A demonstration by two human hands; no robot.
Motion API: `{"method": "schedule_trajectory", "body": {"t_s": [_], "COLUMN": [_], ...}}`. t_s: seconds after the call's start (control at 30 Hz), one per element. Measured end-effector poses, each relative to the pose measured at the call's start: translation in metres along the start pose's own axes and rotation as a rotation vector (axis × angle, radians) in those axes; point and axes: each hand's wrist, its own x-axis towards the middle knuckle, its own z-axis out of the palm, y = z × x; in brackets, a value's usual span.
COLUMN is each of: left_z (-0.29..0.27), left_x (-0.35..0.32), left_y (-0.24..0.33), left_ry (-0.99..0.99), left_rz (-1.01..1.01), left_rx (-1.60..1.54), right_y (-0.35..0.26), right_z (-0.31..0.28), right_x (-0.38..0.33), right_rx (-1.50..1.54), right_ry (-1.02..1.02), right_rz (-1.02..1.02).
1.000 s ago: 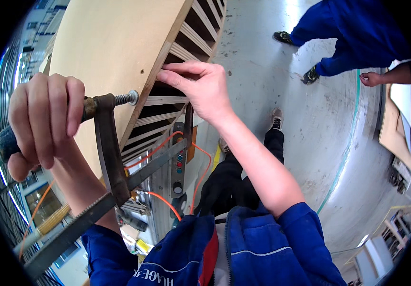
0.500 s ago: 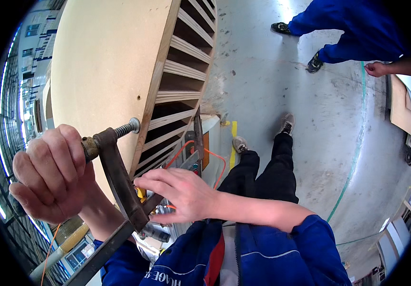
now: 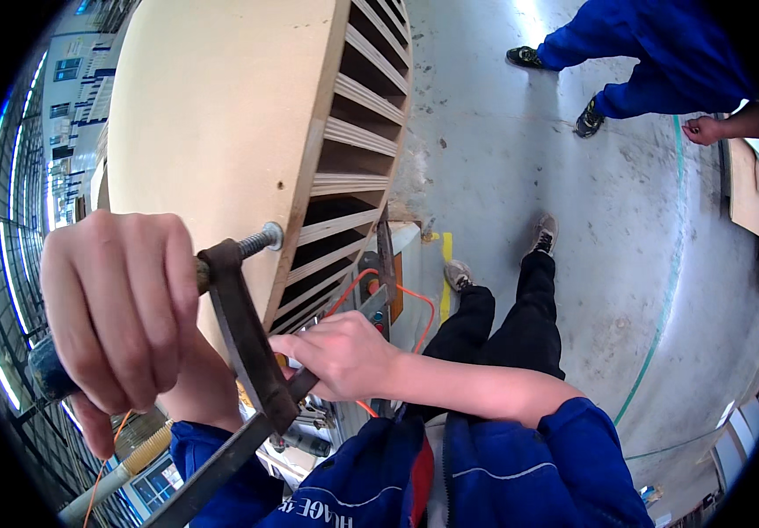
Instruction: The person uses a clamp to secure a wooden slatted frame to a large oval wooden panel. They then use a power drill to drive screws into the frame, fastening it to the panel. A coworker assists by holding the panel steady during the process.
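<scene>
My left hand (image 3: 124, 304) is wrapped round the handle (image 3: 50, 370) of a dark metal bar clamp (image 3: 246, 339), knuckles upward and thumb pointing down. The dark handle end sticks out past my fingers. At the other end, the threaded screw's round pad (image 3: 272, 235) sits at the face of a pale wooden panel (image 3: 212, 132), close to its edge. My right hand (image 3: 349, 352) is closed at the clamp's bar, near the sliding arm; its fingertips are partly hidden. Layered wood slats (image 3: 357, 136) with dark gaps between them line the panel's side.
An orange hose (image 3: 432, 321) loops behind my right hand, near machine parts. A co-worker in blue trousers (image 3: 639, 53) stands at the far right, one hand (image 3: 703, 130) by stacked boards (image 3: 749, 189). Yellow tape (image 3: 447, 273) and a green line (image 3: 661, 308) mark the grey floor.
My left hand has rolled over on the handle, baring its end. My right hand stays at the bar. The whole view has shifted slightly, with the panel and clamp now further right.
</scene>
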Motion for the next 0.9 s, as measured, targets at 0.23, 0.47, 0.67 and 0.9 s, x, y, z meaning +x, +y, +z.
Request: {"method": "schedule_trajectory", "body": {"t_s": [0.23, 0.47, 0.67, 0.9], "left_z": [0.044, 0.097, 0.050, 0.005], "left_x": [-0.008, 0.011, -0.002, -0.005], "left_y": [-0.003, -0.034, -0.012, -0.006], "left_ry": [0.522, 1.450, 0.700, 0.045], "left_rz": [0.062, 0.236, 0.132, 0.087], "left_rx": [0.313, 0.654, 0.353, 0.057], "right_y": [0.005, 0.002, 0.002, 0.008], "right_z": [0.004, 0.003, -0.001, 0.002], "right_x": [0.005, 0.006, 0.007, 0.006], "right_rx": [-0.006, -0.012, -0.005, -0.014], "right_ry": [-0.058, -0.007, -0.084, -0.085], "right_rz": [-0.087, -0.069, -0.053, -0.090]}}
